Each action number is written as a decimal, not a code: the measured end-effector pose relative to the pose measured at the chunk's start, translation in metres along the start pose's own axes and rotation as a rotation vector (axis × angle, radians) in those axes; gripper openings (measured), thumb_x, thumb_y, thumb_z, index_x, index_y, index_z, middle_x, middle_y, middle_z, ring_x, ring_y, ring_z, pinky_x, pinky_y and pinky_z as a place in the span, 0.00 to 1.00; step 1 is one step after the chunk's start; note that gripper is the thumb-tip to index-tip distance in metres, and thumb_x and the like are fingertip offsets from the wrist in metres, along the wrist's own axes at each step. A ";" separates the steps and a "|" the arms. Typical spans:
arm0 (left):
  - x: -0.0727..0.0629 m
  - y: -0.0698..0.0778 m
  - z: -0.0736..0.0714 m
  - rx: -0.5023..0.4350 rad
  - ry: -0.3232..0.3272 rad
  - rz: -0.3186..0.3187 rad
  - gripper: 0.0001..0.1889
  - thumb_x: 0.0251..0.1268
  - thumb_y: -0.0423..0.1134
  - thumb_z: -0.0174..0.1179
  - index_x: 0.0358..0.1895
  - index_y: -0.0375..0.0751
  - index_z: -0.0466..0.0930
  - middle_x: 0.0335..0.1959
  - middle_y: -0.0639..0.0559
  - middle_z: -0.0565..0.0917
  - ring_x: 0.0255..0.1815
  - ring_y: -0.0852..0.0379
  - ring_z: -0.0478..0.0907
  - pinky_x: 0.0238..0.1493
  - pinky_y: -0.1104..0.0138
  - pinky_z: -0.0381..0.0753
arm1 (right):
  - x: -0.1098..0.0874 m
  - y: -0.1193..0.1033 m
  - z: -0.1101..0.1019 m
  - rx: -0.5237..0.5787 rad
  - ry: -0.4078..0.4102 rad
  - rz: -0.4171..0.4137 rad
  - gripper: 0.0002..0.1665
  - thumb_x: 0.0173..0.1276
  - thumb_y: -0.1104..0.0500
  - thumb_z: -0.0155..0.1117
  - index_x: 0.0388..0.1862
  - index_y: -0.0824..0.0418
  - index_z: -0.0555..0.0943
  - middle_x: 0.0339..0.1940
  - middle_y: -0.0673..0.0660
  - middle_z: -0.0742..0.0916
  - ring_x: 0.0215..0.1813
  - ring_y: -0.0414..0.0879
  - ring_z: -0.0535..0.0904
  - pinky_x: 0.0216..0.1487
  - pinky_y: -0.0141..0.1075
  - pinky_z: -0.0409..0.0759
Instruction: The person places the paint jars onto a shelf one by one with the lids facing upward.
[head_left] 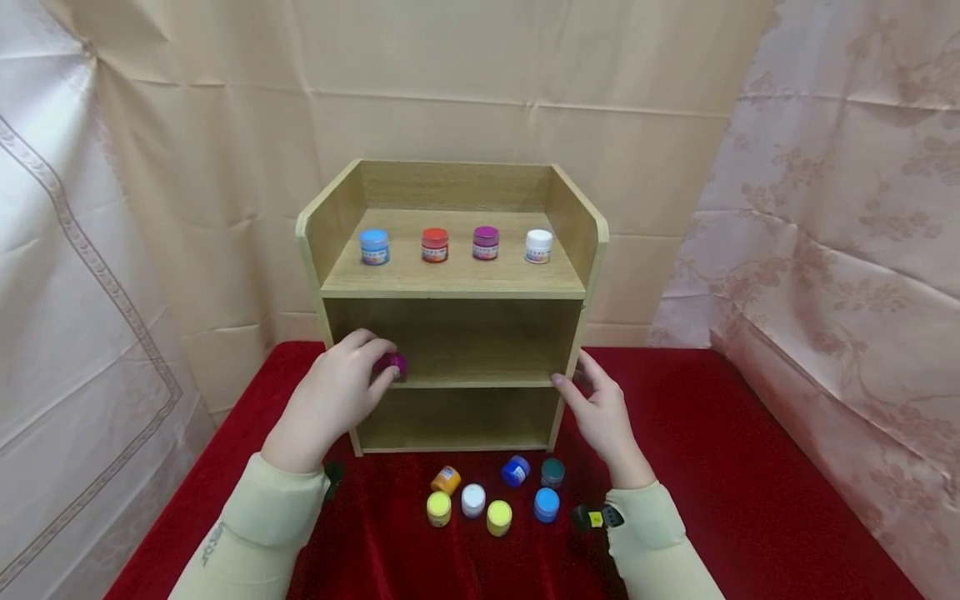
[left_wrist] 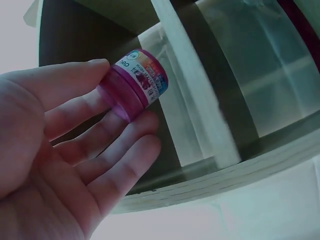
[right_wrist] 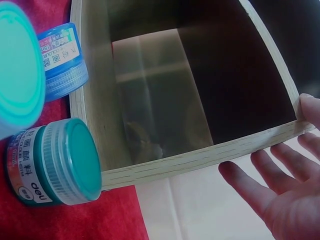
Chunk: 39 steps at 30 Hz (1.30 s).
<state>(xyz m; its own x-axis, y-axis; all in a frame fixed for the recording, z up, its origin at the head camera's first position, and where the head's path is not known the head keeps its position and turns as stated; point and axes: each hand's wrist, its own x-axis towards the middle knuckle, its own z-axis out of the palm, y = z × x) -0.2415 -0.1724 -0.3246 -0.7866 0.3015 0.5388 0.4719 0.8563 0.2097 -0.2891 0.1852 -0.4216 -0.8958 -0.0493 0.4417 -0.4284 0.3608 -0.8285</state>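
My left hand (head_left: 337,387) pinches a magenta paint jar (left_wrist: 134,84) between thumb and fingers, at the left end of the middle board of a wooden shelf unit (head_left: 453,293). In the left wrist view the jar is tilted, its printed label facing the camera; in the head view the fingers hide most of it. On the right, my right hand (head_left: 600,408) holds the unit's side panel (head_left: 573,358), thumb on the front edge near the middle board and fingers along the outer face. The top board bears blue (head_left: 375,247), red (head_left: 435,246), purple (head_left: 486,243) and white (head_left: 538,247) jars in a row.
Several jars stand or lie on the red cloth (head_left: 390,542) before the unit, among them orange (head_left: 446,479), yellow (head_left: 438,508), pale (head_left: 473,500), dark blue (head_left: 515,471), dark green (head_left: 552,472) and light blue (head_left: 547,504) ones. Curtains (head_left: 525,75) hang behind.
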 end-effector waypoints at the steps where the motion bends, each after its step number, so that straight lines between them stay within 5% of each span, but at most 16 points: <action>1: 0.004 0.000 -0.001 0.012 -0.010 0.001 0.12 0.63 0.36 0.71 0.48 0.35 0.86 0.44 0.41 0.83 0.40 0.45 0.84 0.43 0.51 0.85 | 0.000 0.000 0.000 0.000 0.002 0.000 0.35 0.74 0.51 0.66 0.77 0.51 0.69 0.69 0.59 0.78 0.67 0.60 0.77 0.55 0.54 0.81; 11: 0.038 -0.001 -0.006 0.162 -0.131 0.082 0.05 0.63 0.34 0.71 0.39 0.37 0.88 0.33 0.45 0.84 0.31 0.49 0.82 0.35 0.56 0.84 | -0.001 -0.002 -0.001 -0.003 0.007 0.005 0.35 0.74 0.51 0.67 0.77 0.51 0.69 0.68 0.59 0.79 0.66 0.59 0.77 0.55 0.53 0.81; 19: 0.057 -0.002 -0.001 0.225 -0.283 0.020 0.04 0.67 0.35 0.67 0.35 0.39 0.86 0.24 0.49 0.82 0.23 0.55 0.77 0.30 0.60 0.82 | -0.001 -0.001 -0.001 0.000 0.013 0.002 0.34 0.74 0.51 0.67 0.76 0.51 0.70 0.68 0.59 0.80 0.66 0.58 0.78 0.55 0.53 0.82; 24: 0.060 -0.005 0.001 0.280 -0.313 -0.003 0.05 0.67 0.34 0.65 0.32 0.39 0.82 0.23 0.48 0.79 0.27 0.49 0.79 0.29 0.56 0.82 | 0.000 -0.001 0.001 -0.002 0.012 0.000 0.34 0.74 0.53 0.67 0.76 0.52 0.70 0.67 0.60 0.80 0.66 0.59 0.78 0.55 0.53 0.82; 33: 0.072 -0.002 -0.009 0.323 -0.468 -0.078 0.04 0.68 0.30 0.58 0.43 0.34 0.78 0.29 0.45 0.77 0.29 0.49 0.77 0.30 0.54 0.82 | 0.001 -0.002 0.001 -0.003 0.010 -0.004 0.34 0.74 0.52 0.67 0.76 0.50 0.70 0.67 0.59 0.80 0.65 0.58 0.78 0.54 0.53 0.82; 39: 0.076 0.001 -0.010 0.319 -0.488 -0.106 0.05 0.68 0.27 0.52 0.41 0.35 0.77 0.29 0.45 0.75 0.27 0.49 0.76 0.30 0.53 0.81 | 0.000 -0.001 0.000 -0.016 0.008 0.006 0.35 0.74 0.51 0.67 0.77 0.50 0.69 0.68 0.59 0.79 0.66 0.59 0.77 0.54 0.53 0.82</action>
<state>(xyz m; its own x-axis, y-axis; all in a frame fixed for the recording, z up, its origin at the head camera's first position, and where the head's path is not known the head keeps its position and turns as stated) -0.2969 -0.1526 -0.2753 -0.9508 0.3008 0.0746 0.2973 0.9532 -0.0541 -0.2884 0.1849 -0.4212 -0.8973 -0.0394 0.4398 -0.4210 0.3762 -0.8254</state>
